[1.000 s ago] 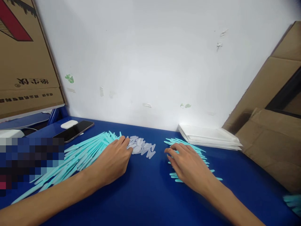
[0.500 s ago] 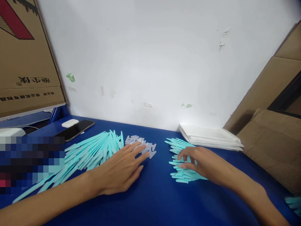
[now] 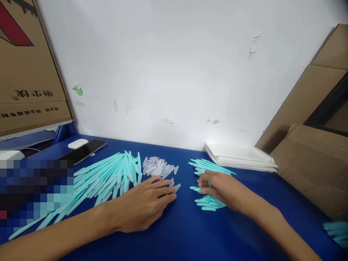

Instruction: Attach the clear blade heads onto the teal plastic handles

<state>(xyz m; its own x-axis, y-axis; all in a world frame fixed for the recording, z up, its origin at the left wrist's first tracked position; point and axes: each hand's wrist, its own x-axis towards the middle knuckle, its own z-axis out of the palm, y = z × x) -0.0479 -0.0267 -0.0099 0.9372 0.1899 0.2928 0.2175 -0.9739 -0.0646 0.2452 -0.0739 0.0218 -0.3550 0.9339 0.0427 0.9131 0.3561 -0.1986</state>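
Observation:
My left hand (image 3: pixel 144 204) lies palm down on the table with its fingers stretched out. Its fingertips touch a few small translucent caps (image 3: pixel 177 187), just in front of the loose cap pile (image 3: pixel 156 166). My right hand (image 3: pixel 224 186) has thumb and forefinger pinched on one slim turquoise eyebrow razor (image 3: pixel 193 188), whose tip pokes out to the left. Around that hand, more turquoise razors (image 3: pixel 208 166) lie side by side, partly hidden under it. A large fanned heap of turquoise razors (image 3: pixel 108 175) spreads left of the caps.
A phone (image 3: pixel 87 150) and a white case (image 3: pixel 78 144) lie at the back left. Stacked white trays (image 3: pixel 241 157) stand against the wall. Cardboard boxes (image 3: pixel 29 72) flank both sides. More turquoise pieces (image 3: pixel 337 232) show at the right edge.
My left hand has drawn back toward me, with a couple of caps separated from the pile. My right hand has shifted slightly left and its fingers have closed on a razor.

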